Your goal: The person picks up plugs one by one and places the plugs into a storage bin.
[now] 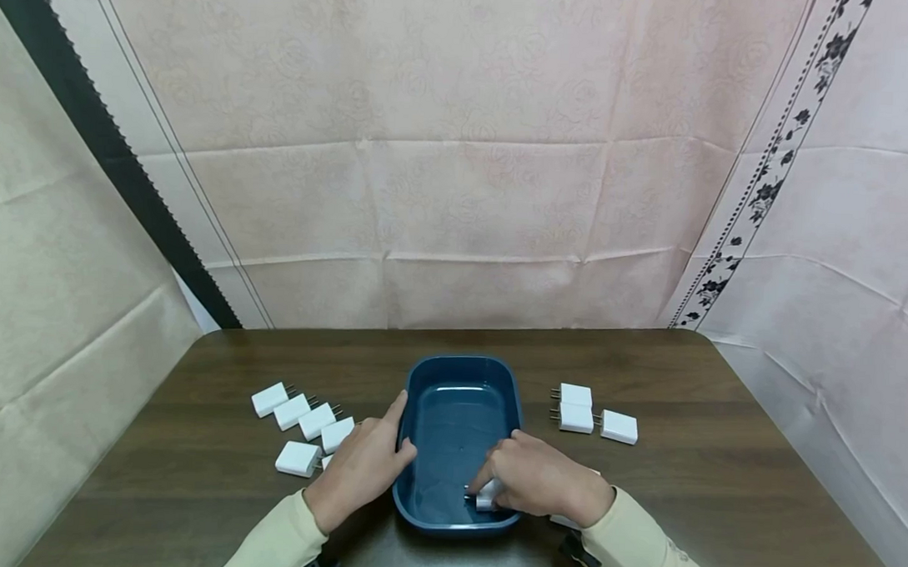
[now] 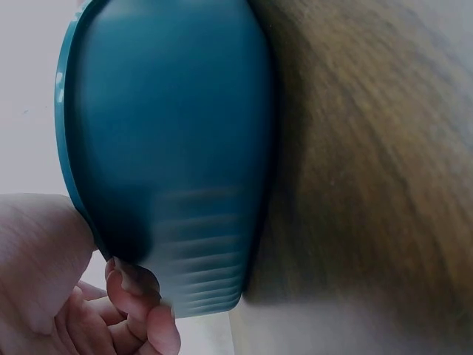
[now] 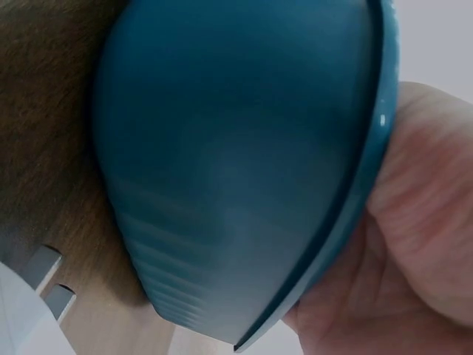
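And here my left hand (image 1: 368,461) hooks round the left rim of this blue plastic tub (image 1: 455,425), seemingly to steady it, while my right hand (image 1: 543,477), reaching over the opposite rim, pinches a white two-pin charger (image 1: 485,503) inside the near right corner, prongs pointing left!

A deep, dark blue, glossy plastic-looking tray (image 1: 456,434), rectangular with rounded corners, is sitting upright on the wood-grain surface (image 1: 724,510), its long sides running away from the person. Its outer wall is showing a band of ridges, and the fingers (image 1: 394,410) of the left hand (image 1: 365,466) are gripping its left rim. A small, white, block-shaped charger plug (image 1: 485,502) is lying inside near the right-hand near corner, its metal prongs pointing left. The right hand (image 1: 540,480) is holding and partly covering it, so whether it is touching the tray's floor is staying unclear.
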{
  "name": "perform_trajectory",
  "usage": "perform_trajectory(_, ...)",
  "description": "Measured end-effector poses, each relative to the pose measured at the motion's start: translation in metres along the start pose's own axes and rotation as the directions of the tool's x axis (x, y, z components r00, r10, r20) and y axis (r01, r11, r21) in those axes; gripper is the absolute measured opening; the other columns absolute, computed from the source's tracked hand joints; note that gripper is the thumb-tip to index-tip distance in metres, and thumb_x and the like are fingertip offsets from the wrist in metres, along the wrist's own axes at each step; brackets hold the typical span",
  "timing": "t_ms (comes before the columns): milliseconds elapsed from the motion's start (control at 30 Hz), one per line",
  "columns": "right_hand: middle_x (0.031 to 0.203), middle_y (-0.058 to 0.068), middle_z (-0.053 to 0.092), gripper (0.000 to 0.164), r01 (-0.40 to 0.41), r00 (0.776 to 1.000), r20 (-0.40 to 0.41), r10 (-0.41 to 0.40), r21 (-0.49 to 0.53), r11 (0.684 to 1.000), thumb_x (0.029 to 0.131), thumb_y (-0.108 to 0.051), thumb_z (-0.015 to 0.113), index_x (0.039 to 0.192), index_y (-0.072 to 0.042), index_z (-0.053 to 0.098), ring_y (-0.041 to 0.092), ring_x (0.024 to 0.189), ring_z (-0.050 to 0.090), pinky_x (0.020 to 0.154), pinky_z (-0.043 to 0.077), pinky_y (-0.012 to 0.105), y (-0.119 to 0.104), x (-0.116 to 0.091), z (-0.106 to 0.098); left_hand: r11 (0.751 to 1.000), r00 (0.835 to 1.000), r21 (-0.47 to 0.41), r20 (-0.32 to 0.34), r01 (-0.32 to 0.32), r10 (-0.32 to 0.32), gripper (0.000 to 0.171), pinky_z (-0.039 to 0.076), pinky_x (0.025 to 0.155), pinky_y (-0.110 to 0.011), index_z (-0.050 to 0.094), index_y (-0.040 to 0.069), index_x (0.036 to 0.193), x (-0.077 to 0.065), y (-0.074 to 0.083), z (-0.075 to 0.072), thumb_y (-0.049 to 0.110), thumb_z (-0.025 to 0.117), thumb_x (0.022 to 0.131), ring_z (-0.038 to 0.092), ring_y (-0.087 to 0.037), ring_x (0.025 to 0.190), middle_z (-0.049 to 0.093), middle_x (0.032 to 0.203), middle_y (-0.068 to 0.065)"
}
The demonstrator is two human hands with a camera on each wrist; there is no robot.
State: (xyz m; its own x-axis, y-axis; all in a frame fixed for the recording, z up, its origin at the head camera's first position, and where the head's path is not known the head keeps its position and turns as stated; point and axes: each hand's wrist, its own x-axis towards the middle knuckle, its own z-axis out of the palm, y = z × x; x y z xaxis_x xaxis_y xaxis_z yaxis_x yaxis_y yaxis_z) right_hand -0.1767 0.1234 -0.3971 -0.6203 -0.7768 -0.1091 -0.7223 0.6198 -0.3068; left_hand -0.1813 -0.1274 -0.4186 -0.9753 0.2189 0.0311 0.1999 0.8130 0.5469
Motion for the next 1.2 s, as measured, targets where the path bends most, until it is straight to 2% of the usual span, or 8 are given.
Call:
perform_trajectory(500,0.112,-0.007,0.076,0.03,0.015,0.999,-0.034,-0.017,-0.053,0.998,0.088,-0.02,0.078,0.118,-0.025,0.077,0.011,0.103,0.07,0.09,0.057,0.029,-0.001,-0.001,0.0,1.0,1.0,0.003,-0.007,-0.022,0.022,0.07,0.04,0.041,-0.025,0.028,0.002,0.159,-0.001,0.0,-0.001,0.014,0.057,0.096,0.046,-0.012,0.039,0.046,0.052,0.004)
perform_trajectory(867,0.119,-0.006,0.074,0.031,0.012,0.993,-0.113,-0.019,-0.066,0.998,0.089,-0.027,0.078,0.119,-0.024,0.075,0.012,0.105,0.067,0.089,0.056,0.031,0.0,-0.007,-0.009,1.0,1.0,0.0,-0.007,-0.02,0.02,0.07,0.041,0.041,-0.025,0.028,0.002,0.159,-0.001,0.0,0.0,0.014,0.057,0.096,0.047,-0.013,0.039,0.047,0.052,0.003)
perform_trajectory(1200,0.115,-0.003,0.075,0.025,-0.038,0.978,-0.209,0.024,-0.066,0.997,0.09,-0.026,0.076,0.115,-0.02,0.077,0.014,0.103,0.066,0.087,0.055,0.034,0.005,-0.014,-0.021,1.0,1.0,0.006,-0.013,-0.017,0.017,0.069,0.041,0.041,-0.025,0.029,0.002,0.158,-0.001,0.0,0.0,0.014,0.057,0.096,0.046,-0.013,0.039,0.047,0.052,0.003)
